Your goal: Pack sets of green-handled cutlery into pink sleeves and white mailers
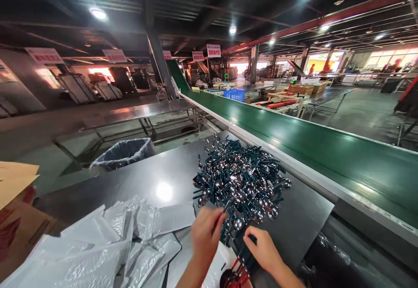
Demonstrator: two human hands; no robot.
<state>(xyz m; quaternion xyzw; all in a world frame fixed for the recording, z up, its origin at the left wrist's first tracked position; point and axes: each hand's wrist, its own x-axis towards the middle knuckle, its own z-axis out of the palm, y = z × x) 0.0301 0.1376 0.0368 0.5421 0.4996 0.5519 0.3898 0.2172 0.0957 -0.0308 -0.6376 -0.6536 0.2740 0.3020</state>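
Left hand (206,232) seemingly pinches a spoon handle (227,205); right hand (264,249) is curled (hold unclear). Spoons (240,177) at twelve o'clock look light, stiff, slippery: handles grip better.

I see white ceiling lamps (98,14) burning under a dim, shadowy roof (192,0), with hazy daylight glowing through the windows (392,58) at far right. One hard glare spot whitens the metal table (137,183), and the spoons (238,179) glitter. Motion smears the left hand (206,231); straight lines stretch toward the edges.
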